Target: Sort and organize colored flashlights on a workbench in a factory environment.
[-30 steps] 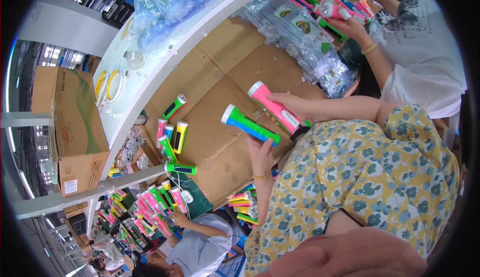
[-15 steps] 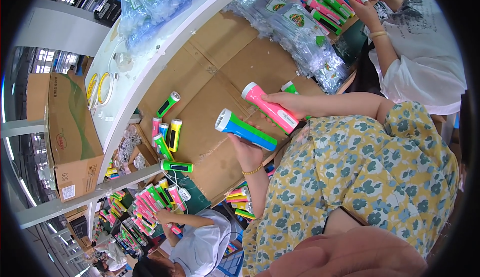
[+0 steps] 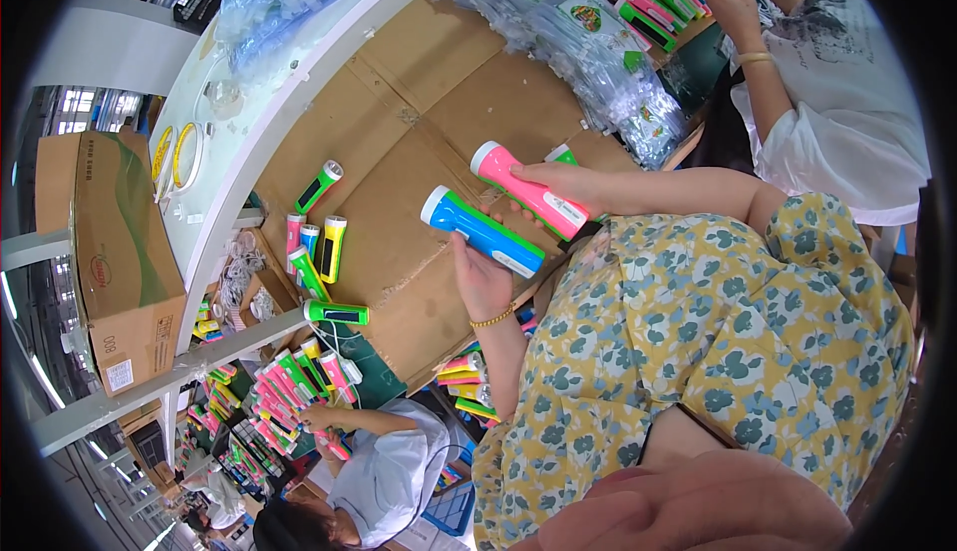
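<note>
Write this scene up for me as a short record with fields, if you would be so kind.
Left hand: holding a blue and green flashlight with a white head
Right hand: holding a pink flashlight with a white head
Surface below: brown cardboard
Left side of cardboard: several loose flashlights in green, yellow, pink and blue
Far side: a heap of clear plastic packaging
Upper right: person in a white top
Far left: large brown carton

The left forearm (image 3: pixel 506 360) stood nearly upright, its hand (image 3: pixel 480 284) curled in a grip with the thumb raised. The right forearm (image 3: pixel 668 190) reached in almost level from the right, its hand (image 3: pixel 560 184) likewise gripping, near the left but apart.
</note>
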Tool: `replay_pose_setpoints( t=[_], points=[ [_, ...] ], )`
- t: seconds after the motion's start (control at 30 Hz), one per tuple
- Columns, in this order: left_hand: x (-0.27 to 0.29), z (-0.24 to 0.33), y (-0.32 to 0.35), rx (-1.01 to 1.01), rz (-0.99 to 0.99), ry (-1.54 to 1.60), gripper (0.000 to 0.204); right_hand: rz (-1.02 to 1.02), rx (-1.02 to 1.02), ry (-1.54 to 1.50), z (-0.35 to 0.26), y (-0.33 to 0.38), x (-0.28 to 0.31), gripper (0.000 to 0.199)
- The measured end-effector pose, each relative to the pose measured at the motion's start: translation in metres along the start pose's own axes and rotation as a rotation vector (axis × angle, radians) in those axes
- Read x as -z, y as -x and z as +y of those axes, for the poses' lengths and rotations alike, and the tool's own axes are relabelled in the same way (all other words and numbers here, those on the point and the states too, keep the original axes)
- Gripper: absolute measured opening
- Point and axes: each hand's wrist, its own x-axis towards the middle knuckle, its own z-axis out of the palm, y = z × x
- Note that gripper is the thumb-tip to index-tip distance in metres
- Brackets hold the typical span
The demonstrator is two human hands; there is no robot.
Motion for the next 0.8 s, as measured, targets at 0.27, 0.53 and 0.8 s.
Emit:
replay_pose_setpoints(
  t=[0.27, 0.53, 0.8],
  points=[
    [0.006, -0.006, -0.004, 0.007, -0.015, 0.028, 0.04, 0.054, 0.056, 0.042, 0.0, 0.001, -0.008, 0.045],
    [0.003, -0.01, -0.002, -0.04, 0.125, -0.061, 0.046, -0.019, 0.007, -0.03, -0.009, 0.015, -0.019, 0.043],
    [-0.001, -0.009, 0.002, -0.045, 0.004, 0.021, 0.049, -0.144, 0.138, -0.011, 0.006, 0.006, -0.007, 0.044]
  ],
)
